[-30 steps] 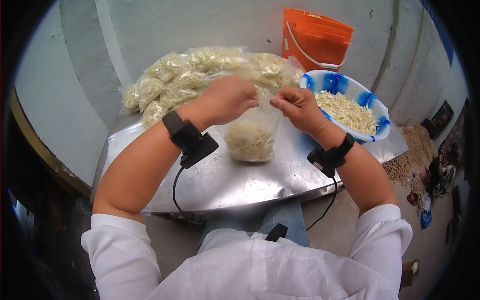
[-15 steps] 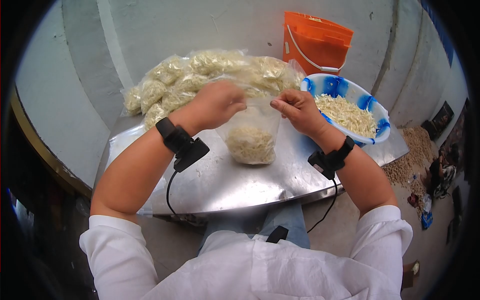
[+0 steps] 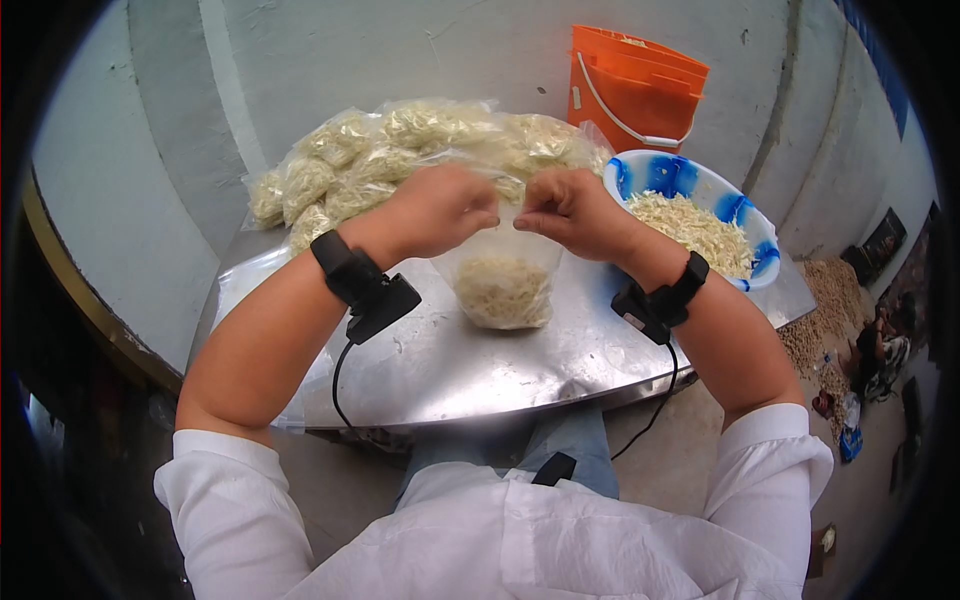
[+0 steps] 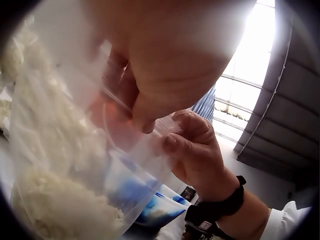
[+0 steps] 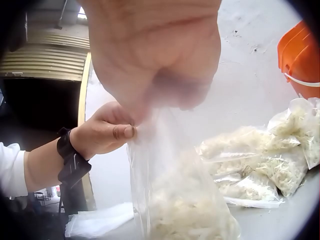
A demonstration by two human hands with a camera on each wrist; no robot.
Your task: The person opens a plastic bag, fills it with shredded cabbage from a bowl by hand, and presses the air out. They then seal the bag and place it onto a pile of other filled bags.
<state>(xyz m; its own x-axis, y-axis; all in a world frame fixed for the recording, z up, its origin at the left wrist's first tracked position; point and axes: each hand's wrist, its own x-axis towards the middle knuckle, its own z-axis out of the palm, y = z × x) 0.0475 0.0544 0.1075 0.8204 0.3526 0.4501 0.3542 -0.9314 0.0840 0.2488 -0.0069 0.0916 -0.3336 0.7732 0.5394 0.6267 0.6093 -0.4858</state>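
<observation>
A clear plastic bag (image 3: 503, 290) stands on the metal table, its lower part filled with pale shreds that look like a shredded vegetable. My left hand (image 3: 445, 208) pinches the bag's top edge on the left, thumb against curled fingers. On the right, my right hand (image 3: 578, 215) pinches the same top edge between thumb and fingers. Only a small gap separates the two thumb tips. From the left wrist, the film stretches between the left hand (image 4: 175, 55) and the right hand (image 4: 197, 150). The right wrist view shows the bag (image 5: 185, 200) hanging upright below both hands.
Several filled bags (image 3: 335, 140) lie heaped along the wall behind. A blue and white basin (image 3: 765, 262) of loose shreds stands at the table's right, with an orange bucket (image 3: 635, 95) behind it. Flat plastic bags (image 5: 100, 220) lie at the table's left. The table's front edge (image 3: 450, 410) faces me.
My left hand first drew left, away from the right hand. Then my right hand moved left towards it, bringing the fingertips close again. The bag has stayed nearly in place.
</observation>
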